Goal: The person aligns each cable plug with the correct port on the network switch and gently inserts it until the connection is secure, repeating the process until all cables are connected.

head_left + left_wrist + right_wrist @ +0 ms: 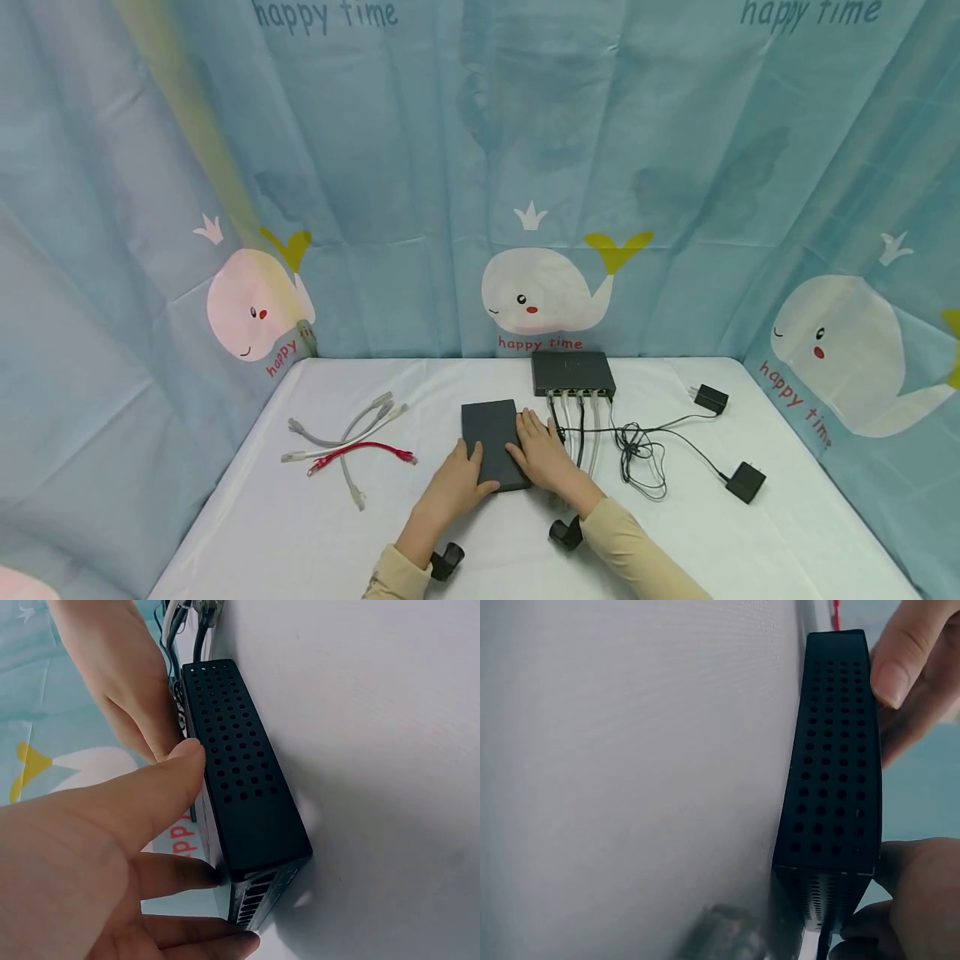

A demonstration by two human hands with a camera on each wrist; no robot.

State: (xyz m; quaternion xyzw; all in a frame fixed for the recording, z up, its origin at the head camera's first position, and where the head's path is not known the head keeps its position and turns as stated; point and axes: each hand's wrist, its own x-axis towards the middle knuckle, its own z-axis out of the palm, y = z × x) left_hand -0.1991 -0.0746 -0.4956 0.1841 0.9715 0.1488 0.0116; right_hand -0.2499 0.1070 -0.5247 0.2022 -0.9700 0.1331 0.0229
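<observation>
A flat black network switch (491, 442) with rows of vent holes along one side lies at the middle of the white table. My left hand (455, 482) grips its left edge and near corner, the thumb at the upper edge and fingertips at the slotted end in the left wrist view. On the opposite side, my right hand (547, 454) holds the right edge, thumb over the top face. The right wrist view shows the vented side of the switch (832, 750) between both hands, close to the table surface. Part of its right edge is hidden under my right fingers.
Behind stands a second black switch (573, 373) with several cables plugged into its front. Loose grey and white network cables (360, 433) and a red one (363, 450) lie left. Two power adapters (710, 399) with thin black cords (641, 454) lie right. Printed curtains (420, 208) surround the table.
</observation>
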